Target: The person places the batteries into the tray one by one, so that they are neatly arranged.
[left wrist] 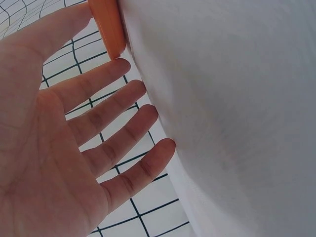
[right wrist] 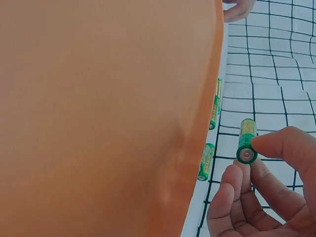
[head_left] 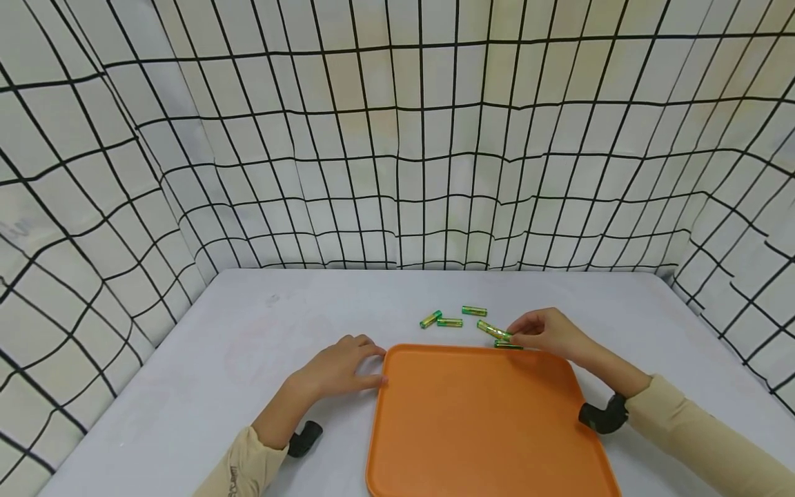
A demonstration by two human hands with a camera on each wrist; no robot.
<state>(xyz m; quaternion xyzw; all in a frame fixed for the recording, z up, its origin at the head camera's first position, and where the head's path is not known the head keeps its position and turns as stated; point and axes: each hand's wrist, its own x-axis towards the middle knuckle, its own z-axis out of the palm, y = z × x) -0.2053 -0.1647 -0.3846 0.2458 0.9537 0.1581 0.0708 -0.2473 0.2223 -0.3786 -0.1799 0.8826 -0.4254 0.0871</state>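
Observation:
Between thumb and fingers, my right hand [head_left: 549, 335] pinches a green and gold battery [right wrist: 247, 141] just past the far right edge of an orange tray [head_left: 484, 428]. Under it, another battery [head_left: 508, 344] lies close against the tray's far rim, partly hidden. Farther left on the table lie three more batteries: one slanted battery [head_left: 430, 319], one battery [head_left: 450, 322] beside it, and one battery [head_left: 475, 310] behind. My left hand [head_left: 344, 366] is at the tray's far left corner; its thumb touches the rim and its fingers are spread and nearly straight in the left wrist view.
A white table [head_left: 248, 331] carries the tray and batteries. White walls with a black grid [head_left: 410, 138] rise at the back and both sides. A black wrist device [head_left: 604, 414] on the right arm overlaps the tray's right edge.

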